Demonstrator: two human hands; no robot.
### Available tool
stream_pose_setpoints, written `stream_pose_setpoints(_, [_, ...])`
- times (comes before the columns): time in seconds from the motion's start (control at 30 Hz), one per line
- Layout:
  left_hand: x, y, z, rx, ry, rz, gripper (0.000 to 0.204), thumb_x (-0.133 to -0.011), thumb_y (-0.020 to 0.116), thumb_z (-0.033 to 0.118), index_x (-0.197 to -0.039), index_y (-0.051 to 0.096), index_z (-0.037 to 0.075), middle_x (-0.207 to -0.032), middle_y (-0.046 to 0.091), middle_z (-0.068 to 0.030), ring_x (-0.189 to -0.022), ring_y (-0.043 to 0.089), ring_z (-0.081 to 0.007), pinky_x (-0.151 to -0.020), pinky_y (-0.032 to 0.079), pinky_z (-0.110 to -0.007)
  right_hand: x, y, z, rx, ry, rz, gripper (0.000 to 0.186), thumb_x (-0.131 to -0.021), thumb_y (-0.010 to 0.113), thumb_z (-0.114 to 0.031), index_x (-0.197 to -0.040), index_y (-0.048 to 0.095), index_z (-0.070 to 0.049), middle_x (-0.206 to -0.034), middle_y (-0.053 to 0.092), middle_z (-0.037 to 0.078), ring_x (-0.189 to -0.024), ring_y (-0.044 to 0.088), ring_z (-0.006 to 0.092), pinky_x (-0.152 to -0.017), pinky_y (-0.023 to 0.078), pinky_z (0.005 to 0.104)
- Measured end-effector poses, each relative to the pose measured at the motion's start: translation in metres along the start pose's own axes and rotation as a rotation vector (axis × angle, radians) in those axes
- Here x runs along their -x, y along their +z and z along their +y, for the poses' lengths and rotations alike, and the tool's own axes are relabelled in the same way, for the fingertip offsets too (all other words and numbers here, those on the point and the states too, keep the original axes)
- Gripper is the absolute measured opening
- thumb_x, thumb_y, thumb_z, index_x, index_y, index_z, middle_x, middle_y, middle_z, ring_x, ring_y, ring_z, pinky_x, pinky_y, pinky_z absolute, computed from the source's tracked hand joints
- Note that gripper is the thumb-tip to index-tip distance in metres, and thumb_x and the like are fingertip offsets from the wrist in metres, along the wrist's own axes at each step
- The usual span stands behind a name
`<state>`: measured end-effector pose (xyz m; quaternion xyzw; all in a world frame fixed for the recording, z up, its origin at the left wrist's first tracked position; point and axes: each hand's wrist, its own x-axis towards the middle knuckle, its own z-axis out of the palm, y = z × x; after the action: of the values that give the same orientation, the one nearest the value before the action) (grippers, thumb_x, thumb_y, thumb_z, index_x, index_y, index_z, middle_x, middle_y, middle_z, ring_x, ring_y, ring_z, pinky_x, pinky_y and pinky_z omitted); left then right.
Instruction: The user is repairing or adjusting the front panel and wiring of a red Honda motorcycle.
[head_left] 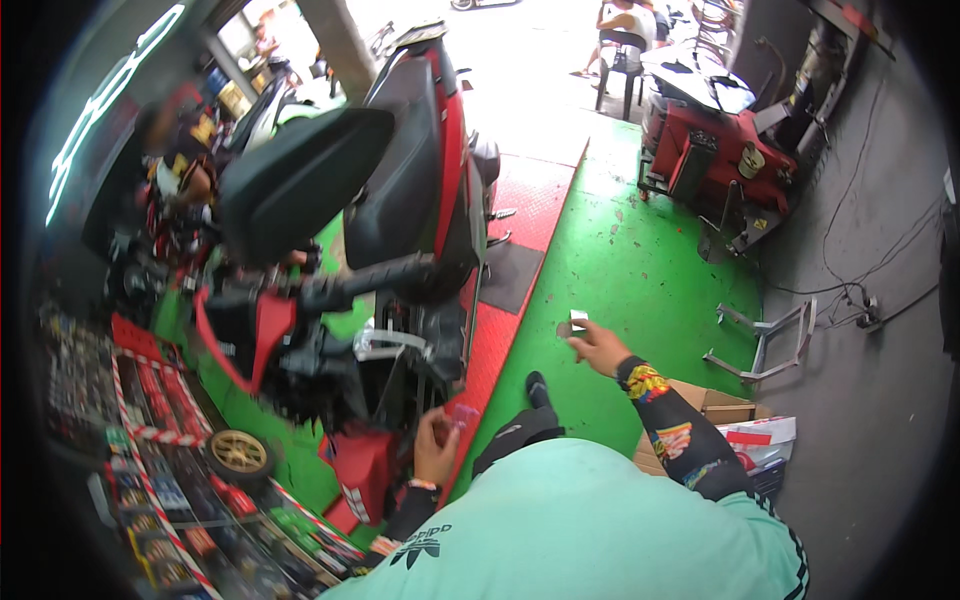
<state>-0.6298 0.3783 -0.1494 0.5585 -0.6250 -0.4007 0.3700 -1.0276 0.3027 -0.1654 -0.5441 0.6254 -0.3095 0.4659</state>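
Observation:
My left hand (pixel 434 450) is closed, with a small pinkish, see-through piece (pixel 463 416) pinched at its fingertips; its kind is too small to make out. Held out over the green floor, my right hand (pixel 602 350) grips a small item (pixel 578 317) with a bright white or silvery face, also too small to name. Left of my hands stands a red and black scooter (pixel 440 170), its front covers partly off and dark inner parts showing. Close to my left hand is a red body panel (pixel 362 465) low at the scooter's front.
Beneath the scooter runs a red lift platform (pixel 535 190). A gold wheel (pixel 240 453) lies by tool trays edged with striped tape (pixel 165 436). Right stand a red workshop machine (pixel 730 145), a metal stand (pixel 770 340) and cardboard boxes (pixel 725 405). Other people are farther off.

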Motion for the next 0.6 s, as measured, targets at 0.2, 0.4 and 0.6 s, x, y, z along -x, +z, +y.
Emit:
stream_pose_setpoints(0.2, [-0.053,0.029,-0.08,0.071,-0.267,-0.026,0.048,-0.093,0.071,0.01,-0.134,0.047,0.002,-0.099,0.064,-0.0049,-0.085,0.062,-0.0122,-0.076,0.052,-0.028,-0.132,-0.041,-0.012,0.271,0.03,-0.12,0.053,-0.096,0.058,-0.037,-0.14,0.054,-0.008,-0.095,0.075,0.017,-0.092,0.072,0.0338,-0.09,0.054,0.0458])
stream_pose_setpoints(0.4, [-0.161,0.078,-0.12,0.174,-0.513,-0.065,0.042,-0.093,0.071,0.012,-0.13,0.052,0.002,-0.099,0.065,-0.005,-0.086,0.062,-0.0125,-0.078,0.052,-0.029,-0.173,-0.14,0.184,0.295,0.502,0.285,0.054,-0.093,0.058,-0.03,-0.134,0.056,0.005,-0.093,0.075,0.019,-0.076,0.075,0.027,-0.084,0.057,0.0405])
stream_pose_setpoints(0.6, [-0.237,0.115,-0.141,0.225,-0.597,0.025,0.037,-0.094,0.071,0.014,-0.125,0.056,0.002,-0.098,0.066,-0.0051,-0.086,0.063,-0.0129,-0.08,0.052,-0.029,-0.107,-0.228,0.333,0.887,0.85,-0.268,0.049,-0.078,0.084,-0.044,-0.114,0.075,-0.011,-0.117,0.071,0.02,-0.111,0.069,0.031,-0.096,0.055,0.0416])
